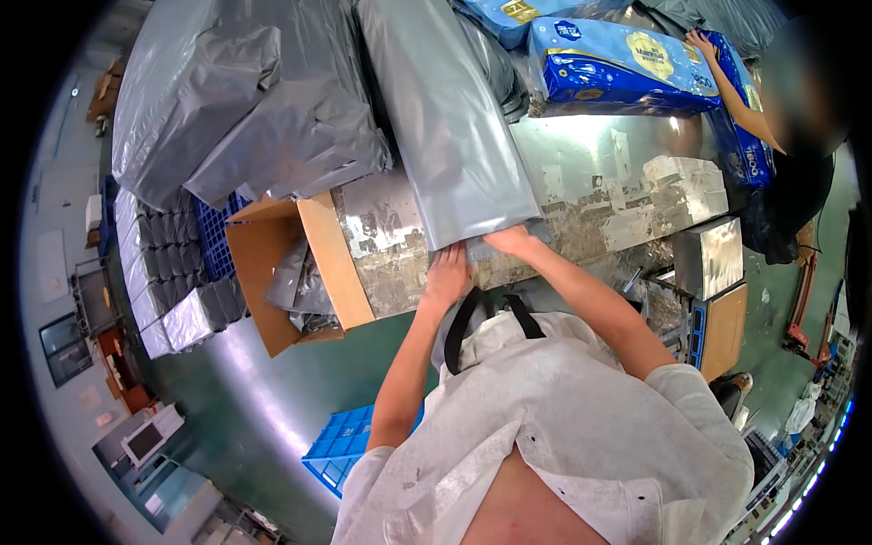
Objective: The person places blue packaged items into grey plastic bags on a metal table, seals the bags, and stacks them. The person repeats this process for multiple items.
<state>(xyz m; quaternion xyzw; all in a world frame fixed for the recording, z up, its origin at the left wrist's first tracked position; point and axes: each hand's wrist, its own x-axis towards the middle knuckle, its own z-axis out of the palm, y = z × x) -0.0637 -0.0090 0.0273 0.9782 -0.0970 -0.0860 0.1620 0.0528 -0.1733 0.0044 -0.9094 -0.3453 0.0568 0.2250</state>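
A grey plastic bag (459, 118), long and smooth, lies on a worn metal tabletop (581, 177), its near edge facing the wearer. The left hand (447, 277) meets that edge with fingers straight and close together; the right hand (510, 240) is just beside it, fingers bent at the same edge. Whether either grip has closed on the plastic, I cannot tell (the fingertips are partly hidden). To the left, an open carton (334, 263) contains crumpled grey plastic. At upper right, another person's hand (701, 44) touches a blue pack (627, 65).
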